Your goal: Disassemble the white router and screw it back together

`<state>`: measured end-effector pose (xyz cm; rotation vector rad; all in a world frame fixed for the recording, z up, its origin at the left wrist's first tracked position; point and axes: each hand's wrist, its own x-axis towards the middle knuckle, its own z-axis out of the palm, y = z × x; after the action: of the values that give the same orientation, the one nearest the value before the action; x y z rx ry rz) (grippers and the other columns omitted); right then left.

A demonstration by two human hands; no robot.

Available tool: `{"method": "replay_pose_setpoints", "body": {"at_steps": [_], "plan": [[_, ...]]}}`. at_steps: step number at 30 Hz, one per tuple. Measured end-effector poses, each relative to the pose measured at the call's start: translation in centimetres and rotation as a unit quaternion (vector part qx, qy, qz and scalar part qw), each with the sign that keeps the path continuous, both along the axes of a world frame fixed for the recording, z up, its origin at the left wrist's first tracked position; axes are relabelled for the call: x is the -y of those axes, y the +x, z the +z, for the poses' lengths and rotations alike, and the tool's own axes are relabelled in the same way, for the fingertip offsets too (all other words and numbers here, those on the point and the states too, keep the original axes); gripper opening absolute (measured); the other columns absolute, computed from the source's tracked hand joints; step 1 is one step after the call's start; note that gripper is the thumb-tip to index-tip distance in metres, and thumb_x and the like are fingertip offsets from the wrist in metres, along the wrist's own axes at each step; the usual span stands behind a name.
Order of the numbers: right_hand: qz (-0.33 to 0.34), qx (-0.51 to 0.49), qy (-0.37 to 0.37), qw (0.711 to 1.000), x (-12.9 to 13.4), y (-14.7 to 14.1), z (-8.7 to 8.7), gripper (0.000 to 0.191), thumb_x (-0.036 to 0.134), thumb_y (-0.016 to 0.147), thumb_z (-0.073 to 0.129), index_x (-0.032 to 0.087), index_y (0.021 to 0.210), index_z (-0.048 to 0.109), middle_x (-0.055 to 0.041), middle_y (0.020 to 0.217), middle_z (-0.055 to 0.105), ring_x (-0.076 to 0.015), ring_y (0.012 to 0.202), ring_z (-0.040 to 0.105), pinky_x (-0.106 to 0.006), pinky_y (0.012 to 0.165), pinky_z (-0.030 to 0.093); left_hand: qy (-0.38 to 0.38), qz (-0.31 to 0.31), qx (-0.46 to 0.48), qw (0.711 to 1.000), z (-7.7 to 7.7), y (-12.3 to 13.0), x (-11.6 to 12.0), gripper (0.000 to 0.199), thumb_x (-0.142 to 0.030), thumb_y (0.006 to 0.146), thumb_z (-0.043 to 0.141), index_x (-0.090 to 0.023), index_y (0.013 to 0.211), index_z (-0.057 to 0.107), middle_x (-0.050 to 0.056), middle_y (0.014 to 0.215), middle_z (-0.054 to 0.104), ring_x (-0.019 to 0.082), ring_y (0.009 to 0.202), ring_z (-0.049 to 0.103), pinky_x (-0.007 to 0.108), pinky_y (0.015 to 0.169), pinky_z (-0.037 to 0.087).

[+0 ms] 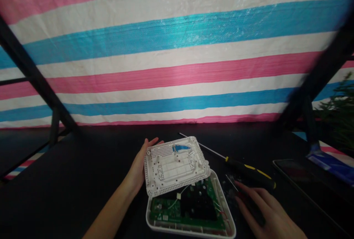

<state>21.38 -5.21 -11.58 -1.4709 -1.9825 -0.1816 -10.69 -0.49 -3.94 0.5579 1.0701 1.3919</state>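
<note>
My left hand (139, 167) grips the left edge of a white perforated plastic cover (177, 167), tilted with its ribbed inner side showing. Beneath it lies a white housing (193, 230) that holds a green circuit board (171, 213) with a black part and thin wires. To the right of the housing, my right hand (262, 207) is closed around a small dark-handled tool whose thin metal shaft (231, 182) points up and left. A longer screwdriver (249, 172) with a black and yellow handle lies behind that hand, its shaft passing behind the cover.
At the right are a dark phone-like slab (301, 183) and a blue and white packet (332, 167). Small bits lie beside the housing. Dark frame bars (38, 80) slope at both sides, before a striped sheet (177, 62). A green plant (340, 113) stands far right.
</note>
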Motion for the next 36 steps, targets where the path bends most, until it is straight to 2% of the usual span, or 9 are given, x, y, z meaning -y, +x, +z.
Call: {"method": "replay_pose_setpoints", "body": {"at_steps": [3, 8, 11, 13, 17, 21, 28, 33, 36], "plan": [[0.017, 0.015, 0.046, 0.999, -0.6, -1.8, 2.0, 0.038, 0.051, 0.088, 0.045, 0.025, 0.108, 0.064, -0.0051, 0.095, 0.062, -0.0159, 0.078, 0.066, -0.026, 0.063, 0.058, 0.012, 0.016, -0.014, 1.000, -0.8, 0.2, -0.4, 0.036, -0.040, 0.096, 0.041, -0.014, 0.109, 0.063, 0.014, 0.120, 0.066, 0.025, 0.101, 0.067, 0.037, 0.090, 0.050], [0.135, -0.042, -0.006, 0.990, -4.3, -6.0, 6.7, 0.029, 0.036, 0.092, 0.045, 0.023, 0.113, 0.059, -0.0068, 0.098, 0.058, -0.0130, 0.085, 0.060, -0.025, 0.074, 0.054, 0.035, -0.003, -0.034, 0.999, -1.2, -0.2, -0.7, 0.039, -0.042, 0.096, 0.040, -0.015, 0.107, 0.066, 0.014, 0.116, 0.068, 0.027, 0.101, 0.067, 0.041, 0.092, 0.048], [0.167, -0.011, -0.030, 0.985, -7.0, -9.4, 9.1, 0.024, 0.027, 0.087, 0.052, 0.022, 0.108, 0.064, -0.0090, 0.101, 0.056, -0.0197, 0.093, 0.056, -0.038, 0.083, 0.050, 0.044, -0.009, -0.045, 0.998, -1.3, -0.8, -0.7, 0.040, -0.045, 0.094, 0.043, -0.015, 0.108, 0.066, 0.015, 0.115, 0.069, 0.028, 0.101, 0.067, 0.042, 0.095, 0.046], [0.179, 0.012, -0.031, 0.983, -8.2, -11.2, 9.8, 0.020, 0.020, 0.082, 0.058, 0.023, 0.100, 0.067, -0.0087, 0.104, 0.056, -0.0238, 0.097, 0.054, -0.045, 0.085, 0.047, 0.052, -0.003, -0.050, 0.997, -1.3, -1.1, -0.6, 0.041, -0.047, 0.092, 0.046, -0.015, 0.109, 0.066, 0.015, 0.113, 0.069, 0.028, 0.101, 0.067, 0.041, 0.095, 0.046], [0.196, 0.024, -0.032, 0.980, -9.0, -12.2, 9.4, 0.017, 0.015, 0.080, 0.058, 0.020, 0.094, 0.067, -0.0108, 0.109, 0.056, -0.0265, 0.102, 0.053, -0.049, 0.085, 0.046, 0.061, 0.009, -0.053, 0.997, -0.9, -1.4, -0.7, 0.042, -0.050, 0.090, 0.049, -0.016, 0.108, 0.065, 0.014, 0.108, 0.071, 0.028, 0.094, 0.069, 0.041, 0.087, 0.051], [0.229, 0.020, -0.045, 0.972, -9.1, -11.7, 8.4, 0.017, 0.013, 0.080, 0.055, 0.019, 0.093, 0.064, -0.0089, 0.106, 0.055, -0.0200, 0.099, 0.055, -0.041, 0.087, 0.049, 0.055, 0.014, -0.053, 0.997, -0.2, -1.2, -0.6, 0.041, -0.050, 0.089, 0.052, -0.015, 0.105, 0.066, 0.014, 0.105, 0.073, 0.028, 0.090, 0.071, 0.039, 0.083, 0.053], [0.240, -0.007, -0.021, 0.970, -8.8, -11.5, 7.4, 0.021, 0.015, 0.084, 0.050, 0.021, 0.100, 0.062, -0.0090, 0.110, 0.053, -0.0192, 0.102, 0.054, -0.038, 0.087, 0.050, 0.044, 0.015, -0.054, 0.997, 0.2, -1.3, -0.5, 0.048, -0.057, 0.080, 0.060, -0.015, 0.104, 0.065, 0.015, 0.102, 0.073, 0.030, 0.092, 0.070, 0.040, 0.081, 0.053], [0.225, 0.018, 0.064, 0.972, -8.5, -11.5, 7.3, 0.023, 0.017, 0.088, 0.047, 0.022, 0.105, 0.061, -0.0092, 0.109, 0.056, -0.0217, 0.100, 0.055, -0.040, 0.079, 0.050, 0.058, 0.009, -0.059, 0.997, 0.2, -1.0, -0.3, 0.065, -0.066, 0.062, 0.070, -0.015, 0.102, 0.066, 0.013, 0.100, 0.074, 0.031, 0.091, 0.069, 0.038, 0.078, 0.053], [0.225, 0.033, 0.102, 0.968, -8.4, -11.5, 7.2, 0.023, 0.016, 0.088, 0.048, 0.021, 0.105, 0.061, -0.0093, 0.108, 0.057, -0.0217, 0.099, 0.055, -0.038, 0.076, 0.049, 0.063, 0.008, -0.059, 0.996, -0.1, -0.8, -0.2, 0.068, -0.071, 0.060, 0.067, -0.016, 0.099, 0.067, 0.011, 0.091, 0.075, 0.028, 0.083, 0.070, 0.037, 0.074, 0.053]]}}
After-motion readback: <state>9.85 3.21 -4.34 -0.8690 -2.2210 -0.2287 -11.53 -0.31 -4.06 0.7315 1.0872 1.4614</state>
